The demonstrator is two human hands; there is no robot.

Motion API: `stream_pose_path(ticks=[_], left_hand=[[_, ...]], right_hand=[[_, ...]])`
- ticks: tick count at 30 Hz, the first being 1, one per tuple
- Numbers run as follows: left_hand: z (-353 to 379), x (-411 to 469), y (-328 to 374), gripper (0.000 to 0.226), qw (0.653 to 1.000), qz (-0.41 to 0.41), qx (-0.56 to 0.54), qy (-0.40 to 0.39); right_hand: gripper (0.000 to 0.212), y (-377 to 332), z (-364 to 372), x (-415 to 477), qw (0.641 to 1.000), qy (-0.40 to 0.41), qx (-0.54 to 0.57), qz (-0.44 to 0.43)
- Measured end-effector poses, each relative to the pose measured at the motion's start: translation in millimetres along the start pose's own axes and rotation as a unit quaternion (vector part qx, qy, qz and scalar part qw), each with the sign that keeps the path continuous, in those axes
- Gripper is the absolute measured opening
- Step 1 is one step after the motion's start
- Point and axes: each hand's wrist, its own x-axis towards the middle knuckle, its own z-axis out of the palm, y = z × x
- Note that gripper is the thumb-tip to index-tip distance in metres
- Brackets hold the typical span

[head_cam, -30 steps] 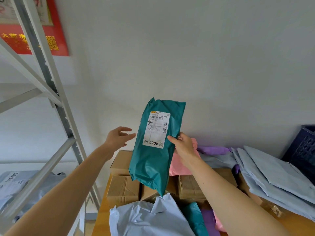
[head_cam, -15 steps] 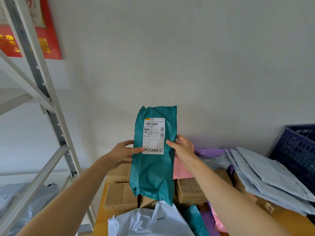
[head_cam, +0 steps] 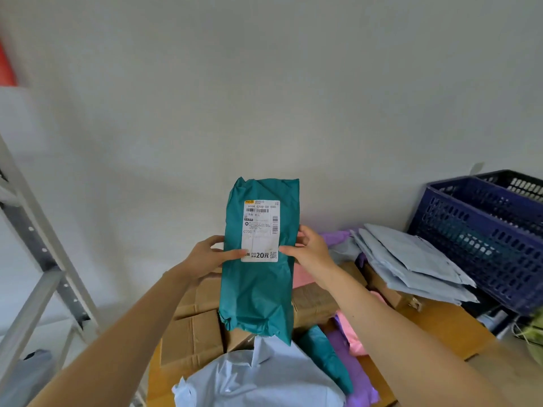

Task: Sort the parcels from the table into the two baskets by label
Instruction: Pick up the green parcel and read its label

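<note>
Teal parcel [head_cam: 258, 289] held upright, long axis vertical, gripped by left hand [head_cam: 205, 257] and right hand [head_cam: 311, 251]; label [head_cam: 260, 230] reads "C700", "20元".

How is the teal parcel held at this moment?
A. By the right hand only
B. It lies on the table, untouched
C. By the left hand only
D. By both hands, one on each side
D: the left hand and the right hand grip opposite edges of the teal parcel, label facing the camera.

Both forearms reach forward; left hand [head_cam: 205, 257] and right hand [head_cam: 313, 251] pinch the teal parcel [head_cam: 258, 295], fingers [head_cam: 306, 232] seemingly curled behind
</note>
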Motion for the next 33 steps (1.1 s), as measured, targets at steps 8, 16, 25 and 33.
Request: stream_pose_path(ticks=[8,16,25,33], left_hand=[[68,30,3,0.083,0.998,0.003,0.0,-0.068],[188,42,19,0.066,0.986,0.034,0.042,-0.157],[331,26,31,0.066,0.973,0.019,0.041,-0.226],[467,-12,45,0.079,0.962,0.028,0.082,-0.257]], right_hand=[[0.047,14,-60,-23,0.996,0.084,-0.002,0.041],[0.063,33,-158,-66,0.977,0.2,-0.014,0.067],[0.067,51,-283,-125,0.96,0.271,-0.038,0.067],[0.06,71,-406,-186,0.945,0.319,-0.035,0.062]])
